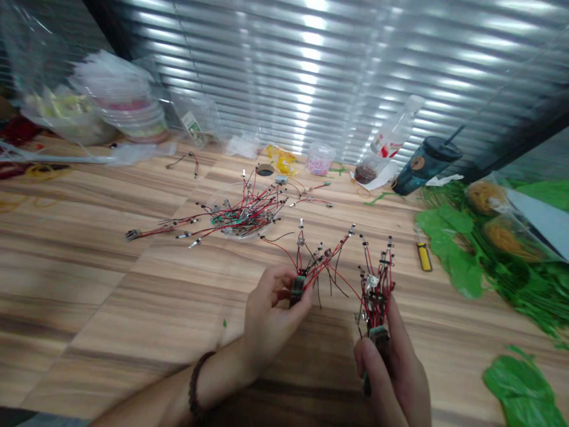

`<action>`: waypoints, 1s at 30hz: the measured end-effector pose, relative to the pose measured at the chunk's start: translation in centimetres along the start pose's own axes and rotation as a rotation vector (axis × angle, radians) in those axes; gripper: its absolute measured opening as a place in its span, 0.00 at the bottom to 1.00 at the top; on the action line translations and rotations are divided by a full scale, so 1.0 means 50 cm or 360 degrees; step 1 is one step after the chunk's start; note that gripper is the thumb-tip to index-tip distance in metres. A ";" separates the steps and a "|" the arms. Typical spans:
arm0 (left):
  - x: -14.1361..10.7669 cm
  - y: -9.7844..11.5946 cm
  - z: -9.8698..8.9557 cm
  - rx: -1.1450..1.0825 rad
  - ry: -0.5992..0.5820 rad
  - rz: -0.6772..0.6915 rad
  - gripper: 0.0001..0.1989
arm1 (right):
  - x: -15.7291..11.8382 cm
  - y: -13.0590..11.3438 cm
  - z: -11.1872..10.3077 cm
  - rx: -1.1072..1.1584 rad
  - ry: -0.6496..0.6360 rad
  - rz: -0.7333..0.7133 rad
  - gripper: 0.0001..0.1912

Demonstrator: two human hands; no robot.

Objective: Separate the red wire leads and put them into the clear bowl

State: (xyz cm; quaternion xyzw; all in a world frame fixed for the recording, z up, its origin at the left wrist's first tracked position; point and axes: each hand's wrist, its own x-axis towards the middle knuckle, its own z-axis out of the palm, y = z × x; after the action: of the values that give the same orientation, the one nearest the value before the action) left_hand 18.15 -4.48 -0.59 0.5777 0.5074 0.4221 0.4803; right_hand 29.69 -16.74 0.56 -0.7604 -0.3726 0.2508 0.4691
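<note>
Two bare hands are seen at the bottom centre of the frame. The left hand (269, 317), with a dark braided bracelet (195, 382) at its wrist, has its thumb and curled fingers pinching a small dark green circuit block (297, 290). From that block, a fan of thin red and black wires (322, 264) is spread outward, ending in small metal terminals. The right hand (391, 370) is closed around a green-topped block (379, 337), partly hidden by the fingers, and a dense bunch of red wires (377, 290) is held upright from it. These wired assemblies are judged to be light and springy, with fragile thin leads, so they are best taken by the solid block rather than the wires.

Beyond the hands, on a wood-grain tabletop (93, 308), a clear round plastic dish (235, 236) is heaped with similar assemblies at centre. A yellow-handled screwdriver (424, 257) and crumpled green plastic sheeting (522, 388) lie at right. Farther back, a dark teal tumbler (424, 166) and a clear plastic bottle (393, 127) stand at upper right, before a slatted metal blind (355, 59).
</note>
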 end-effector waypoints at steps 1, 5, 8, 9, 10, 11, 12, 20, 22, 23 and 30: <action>-0.001 -0.001 0.000 0.0008 -0.0007 0.0014 0.14 | -0.001 -0.001 0.001 -0.0131 0.0044 -0.0016 0.37; -0.006 -0.009 -0.002 0.0067 -0.0076 0.0117 0.13 | -0.006 -0.008 0.010 -0.0468 0.0180 -0.0185 0.41; -0.009 -0.015 -0.004 0.0110 -0.0091 0.0153 0.12 | -0.005 -0.010 0.015 -0.0528 0.0183 -0.0327 0.43; -0.010 -0.017 -0.004 0.0115 -0.0087 0.0148 0.12 | -0.003 -0.010 0.016 -0.0547 0.0179 -0.0363 0.43; -0.012 -0.018 -0.004 0.0113 -0.0086 0.0136 0.12 | -0.002 -0.010 0.016 -0.0578 0.0177 -0.0405 0.42; -0.013 -0.018 -0.003 0.0106 -0.0093 0.0118 0.12 | 0.001 -0.010 0.016 -0.0624 0.0183 -0.0457 0.41; -0.014 -0.019 -0.003 0.0095 -0.0108 0.0092 0.12 | 0.003 -0.009 0.016 -0.0681 0.0194 -0.0522 0.40; -0.015 -0.008 -0.006 -0.0209 -0.0300 -0.0177 0.16 | 0.012 0.000 0.018 -0.0742 0.0063 -0.0935 0.30; -0.009 -0.001 -0.008 -0.0327 -0.0371 -0.0254 0.21 | 0.013 0.003 0.020 -0.0722 0.0101 -0.0898 0.29; -0.005 0.002 -0.008 -0.0387 -0.0422 -0.0315 0.24 | 0.013 0.006 0.020 -0.0711 0.0116 -0.0876 0.28; 0.020 -0.009 -0.015 -0.0089 -0.0645 -0.0449 0.25 | 0.034 0.036 0.021 -0.0656 -0.0086 -0.0775 0.24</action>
State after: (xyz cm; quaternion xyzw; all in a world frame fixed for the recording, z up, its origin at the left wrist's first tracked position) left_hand 17.47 -3.41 -0.88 0.5606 0.4643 0.2403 0.6422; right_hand 30.56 -15.32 -1.55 -0.7210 -0.5990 0.0706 0.3412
